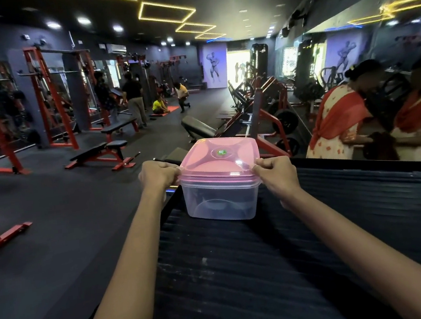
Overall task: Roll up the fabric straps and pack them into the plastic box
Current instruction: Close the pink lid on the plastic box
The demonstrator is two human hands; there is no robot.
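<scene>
A: Near end first. What carried it?

B: A dark ribbed platform [242, 273], black frame round its edges. Both forearms ran up over it from the near edge. No straps lay loose on the part in view.

A: And the box?

B: The plastic box [220, 200] stood upright at the platform's far left corner, close to the left edge. Clear walls, pink lid [218, 159] sitting on top. Something dark and curved showed through the walls, low down. Probably rolled straps, but too murky to count.

A: Hands?

B: The left hand [159, 175] pinched the lid's left rim, fingers curled onto the edge. The right hand [277, 175] pinched the lid's right front corner, thumb on top. So both were clamped on the lid, not on the tub.

A: Key relation?

B: The lid lay straight between the two grips, one hand each side, about equally near. The box is squarish, so no real long axis. Whether the lid was going on or coming off, I couldn't tell. Either way the move would be vertical, and even on both sides so the lid doesn't tilt.

A: Beyond that?

B: Gym floor, red racks [49, 98], benches [99, 152], people in the distance.
</scene>
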